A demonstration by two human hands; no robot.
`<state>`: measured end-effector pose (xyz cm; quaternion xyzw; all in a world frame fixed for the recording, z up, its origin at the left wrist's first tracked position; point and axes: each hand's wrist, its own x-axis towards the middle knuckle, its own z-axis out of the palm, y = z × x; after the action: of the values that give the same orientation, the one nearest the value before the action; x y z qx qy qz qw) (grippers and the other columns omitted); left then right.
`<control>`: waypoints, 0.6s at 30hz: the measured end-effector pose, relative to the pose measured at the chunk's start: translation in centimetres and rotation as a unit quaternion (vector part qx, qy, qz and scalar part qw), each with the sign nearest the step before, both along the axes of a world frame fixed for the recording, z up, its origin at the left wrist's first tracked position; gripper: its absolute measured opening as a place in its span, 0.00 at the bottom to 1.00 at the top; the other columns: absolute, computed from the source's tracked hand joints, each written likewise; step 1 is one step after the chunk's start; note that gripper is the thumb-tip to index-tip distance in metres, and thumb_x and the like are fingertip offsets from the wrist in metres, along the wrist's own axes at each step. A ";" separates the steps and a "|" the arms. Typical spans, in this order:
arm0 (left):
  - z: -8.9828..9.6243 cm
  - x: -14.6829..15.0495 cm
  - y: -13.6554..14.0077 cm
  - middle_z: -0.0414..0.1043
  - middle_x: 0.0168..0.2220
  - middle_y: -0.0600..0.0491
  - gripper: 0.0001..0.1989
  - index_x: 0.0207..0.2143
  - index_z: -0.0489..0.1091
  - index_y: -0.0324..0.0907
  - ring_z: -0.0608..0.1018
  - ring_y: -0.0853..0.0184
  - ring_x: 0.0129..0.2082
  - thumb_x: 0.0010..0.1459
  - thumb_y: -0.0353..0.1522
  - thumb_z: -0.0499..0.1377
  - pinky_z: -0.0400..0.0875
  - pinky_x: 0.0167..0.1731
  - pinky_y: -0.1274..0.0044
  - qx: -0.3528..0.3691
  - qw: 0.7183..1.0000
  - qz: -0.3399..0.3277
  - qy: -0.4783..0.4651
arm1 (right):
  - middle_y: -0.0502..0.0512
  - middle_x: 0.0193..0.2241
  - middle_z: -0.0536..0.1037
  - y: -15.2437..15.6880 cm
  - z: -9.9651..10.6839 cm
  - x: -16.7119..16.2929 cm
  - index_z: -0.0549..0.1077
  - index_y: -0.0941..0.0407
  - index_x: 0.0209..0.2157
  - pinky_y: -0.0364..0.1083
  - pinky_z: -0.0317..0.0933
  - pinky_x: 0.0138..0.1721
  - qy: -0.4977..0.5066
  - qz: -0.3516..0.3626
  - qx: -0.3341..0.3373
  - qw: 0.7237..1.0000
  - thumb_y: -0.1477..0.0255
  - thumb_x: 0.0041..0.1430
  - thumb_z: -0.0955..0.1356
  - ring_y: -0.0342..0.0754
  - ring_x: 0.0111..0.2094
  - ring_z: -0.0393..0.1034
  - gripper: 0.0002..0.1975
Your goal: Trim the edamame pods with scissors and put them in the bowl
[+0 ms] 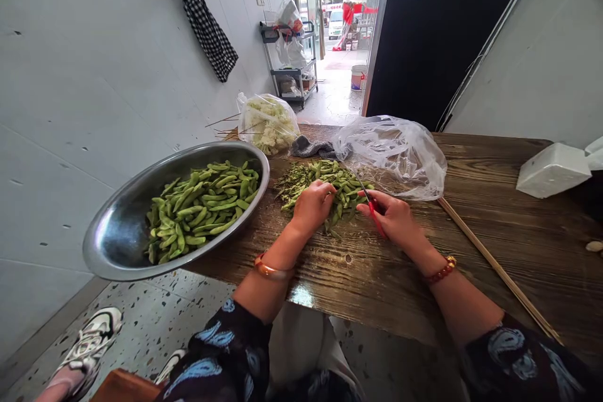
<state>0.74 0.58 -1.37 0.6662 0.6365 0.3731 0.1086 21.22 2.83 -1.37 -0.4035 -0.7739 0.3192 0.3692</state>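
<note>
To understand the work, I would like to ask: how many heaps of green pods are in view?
2: one heap lies in the metal basin; the other heap lies on the wooden table, partly hidden behind the left hand.

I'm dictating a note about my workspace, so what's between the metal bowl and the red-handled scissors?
In the head view, a loose pile of green pods lies between the metal bowl and the red-handled scissors, with the left hand over it.
</note>
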 end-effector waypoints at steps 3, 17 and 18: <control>0.4 -0.2 0.1 0.66 0.27 0.54 0.02 0.27 0.71 0.41 0.69 0.69 0.27 0.51 0.30 0.59 0.62 0.31 0.79 0.036 0.986 0.006 -0.165 | 0.46 0.19 0.66 0.1 -0.1 0.0 0.76 0.58 0.46 0.41 0.52 0.23 0.001 0.008 -0.005 1.000 0.54 0.55 0.67 0.41 0.21 0.57 0.25; 1.6 1.5 -1.0 0.59 0.16 0.62 0.17 0.32 0.67 0.38 0.59 0.79 0.14 0.46 0.40 0.67 0.54 0.15 0.84 -0.173 0.812 -0.165 -0.532 | 0.49 0.25 0.73 -0.4 0.2 -0.4 0.70 0.56 0.49 0.43 0.65 0.24 0.204 0.044 -0.266 0.941 0.56 0.48 0.72 0.43 0.23 0.68 0.29; 1.6 1.6 -1.1 0.59 0.16 0.61 0.17 0.32 0.68 0.38 0.59 0.79 0.14 0.46 0.40 0.67 0.54 0.16 0.84 -0.176 0.815 -0.172 -0.525 | 0.49 0.25 0.73 -0.5 0.3 -0.4 0.70 0.57 0.49 0.43 0.65 0.24 0.214 0.054 -0.287 0.932 0.56 0.47 0.72 0.43 0.23 0.68 0.29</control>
<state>2.36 -0.55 0.19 0.4374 0.4128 0.5229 0.6040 20.78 2.37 -1.09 -0.3717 -0.5722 0.6265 0.3767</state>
